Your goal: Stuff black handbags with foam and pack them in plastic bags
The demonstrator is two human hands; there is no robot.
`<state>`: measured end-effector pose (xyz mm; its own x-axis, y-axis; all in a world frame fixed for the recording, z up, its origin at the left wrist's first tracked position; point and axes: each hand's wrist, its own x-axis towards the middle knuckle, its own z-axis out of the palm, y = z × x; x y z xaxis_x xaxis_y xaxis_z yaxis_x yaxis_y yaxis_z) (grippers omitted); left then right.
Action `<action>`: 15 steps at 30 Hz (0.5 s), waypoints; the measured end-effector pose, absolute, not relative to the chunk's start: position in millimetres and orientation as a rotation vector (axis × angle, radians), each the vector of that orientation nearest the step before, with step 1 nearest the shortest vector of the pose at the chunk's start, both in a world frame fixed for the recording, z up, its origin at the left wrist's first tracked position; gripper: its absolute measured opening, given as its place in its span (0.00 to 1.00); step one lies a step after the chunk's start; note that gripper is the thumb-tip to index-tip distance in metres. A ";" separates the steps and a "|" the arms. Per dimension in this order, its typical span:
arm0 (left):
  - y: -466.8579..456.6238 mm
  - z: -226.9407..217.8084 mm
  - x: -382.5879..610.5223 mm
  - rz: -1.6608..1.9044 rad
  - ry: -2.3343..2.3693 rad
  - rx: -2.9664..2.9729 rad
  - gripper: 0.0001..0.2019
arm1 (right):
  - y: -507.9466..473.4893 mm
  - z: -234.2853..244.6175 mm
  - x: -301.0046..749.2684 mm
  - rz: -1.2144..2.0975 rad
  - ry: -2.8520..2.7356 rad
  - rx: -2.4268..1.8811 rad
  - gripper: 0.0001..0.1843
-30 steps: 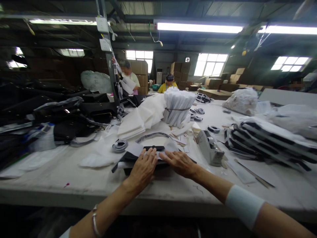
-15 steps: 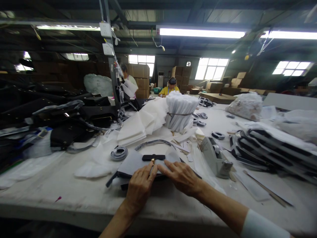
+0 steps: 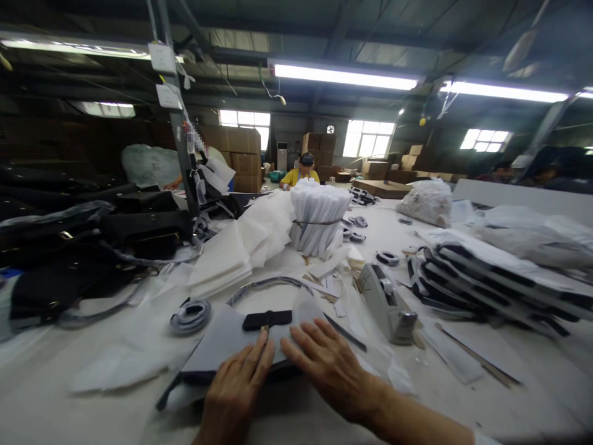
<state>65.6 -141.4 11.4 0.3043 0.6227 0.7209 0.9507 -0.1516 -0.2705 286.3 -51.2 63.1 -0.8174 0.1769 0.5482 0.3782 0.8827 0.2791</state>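
Note:
A flat black bag covered with a white sheet (image 3: 222, 346) lies on the white table (image 3: 92, 414) right in front of me. A black bow-shaped strap piece (image 3: 267, 319) with a small gold fitting sits on its top edge, and a grey-wrapped handle (image 3: 264, 285) arches beyond it. My left hand (image 3: 236, 392) lies flat on the sheet, fingers stretched toward the bow. My right hand (image 3: 327, 364) presses flat beside it, fingers spread on the sheet's right part. Neither hand holds anything.
A grey tape dispenser (image 3: 384, 303) stands right of the bag, a tape roll (image 3: 191, 314) left of it. White sheet stacks (image 3: 231, 247), a tied white bundle (image 3: 319, 217), black bags (image 3: 92, 247) at left, wrapped bags (image 3: 500, 272) at right. People work at the far end.
The view has dropped and come closer to the table. Both hands stay flat on the sheet-covered bag and have slid slightly toward me along it.

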 end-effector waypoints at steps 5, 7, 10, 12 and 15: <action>-144.2 9.3 62.4 -0.680 -1.366 -1.888 0.27 | -58.3 76.4 312.7 -0.458 -2.520 -0.362 0.20; -144.7 8.6 61.0 -0.684 -1.372 -1.888 0.30 | -56.5 82.8 330.9 -0.345 -2.514 -0.342 0.21; -143.4 7.5 53.9 -0.681 -1.431 -1.881 0.33 | -45.0 85.9 365.7 -0.231 -2.237 -0.503 0.19; -140.7 5.8 44.7 -0.666 -1.462 -1.897 0.33 | -35.4 81.4 389.9 -0.185 -1.933 -0.762 0.14; -134.9 1.4 28.5 -0.631 -1.476 -1.942 0.36 | -26.6 63.8 419.2 -0.074 -1.719 -1.108 0.08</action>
